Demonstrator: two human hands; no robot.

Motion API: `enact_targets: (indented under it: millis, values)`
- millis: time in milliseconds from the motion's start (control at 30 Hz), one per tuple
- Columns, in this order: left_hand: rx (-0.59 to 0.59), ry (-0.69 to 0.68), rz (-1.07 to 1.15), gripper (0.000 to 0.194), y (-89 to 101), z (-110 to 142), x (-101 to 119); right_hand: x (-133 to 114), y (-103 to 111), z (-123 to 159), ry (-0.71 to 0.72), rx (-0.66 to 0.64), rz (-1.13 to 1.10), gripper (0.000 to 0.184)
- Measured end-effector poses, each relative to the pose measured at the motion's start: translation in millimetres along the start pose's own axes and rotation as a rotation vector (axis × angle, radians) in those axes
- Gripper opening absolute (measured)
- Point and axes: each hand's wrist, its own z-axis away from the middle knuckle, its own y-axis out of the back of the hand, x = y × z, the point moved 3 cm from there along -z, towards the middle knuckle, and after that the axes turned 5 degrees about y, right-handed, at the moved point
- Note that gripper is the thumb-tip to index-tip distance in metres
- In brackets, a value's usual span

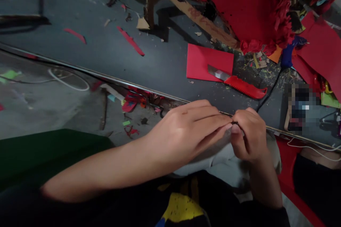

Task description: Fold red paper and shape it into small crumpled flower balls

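Together, left hand (190, 126) against right hand (250, 133)

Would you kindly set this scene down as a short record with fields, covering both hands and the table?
right hand: pinching a dark piece, mostly hidden
left hand: fingertips at the same piece, grip unclear
hands' place: by the near edge of the table
knife: red handle, blade showing, lying partly over the card
card: red, flat on the table
strips: two, red, left of the card
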Motion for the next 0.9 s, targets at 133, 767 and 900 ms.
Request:
enact_targets:
  millis: [133, 767, 900]
  values:
    - [0.014, -0.070, -0.057, 0.014, -1.2, 1, 1, -1, 0, -1, 0.021, -0.004, 0.062, 0.020]
    - [-0.018, 0.033, 0.049, 0.015, 1.1, -4, -7, 7, 0, 6, -0.066, 0.008, -0.211, 0.023]
    - [0.000, 0.046, 0.015, 0.016, 3.2, -5, -8, 8, 3, 7, -0.070, 0.148, -0.176, 0.019]
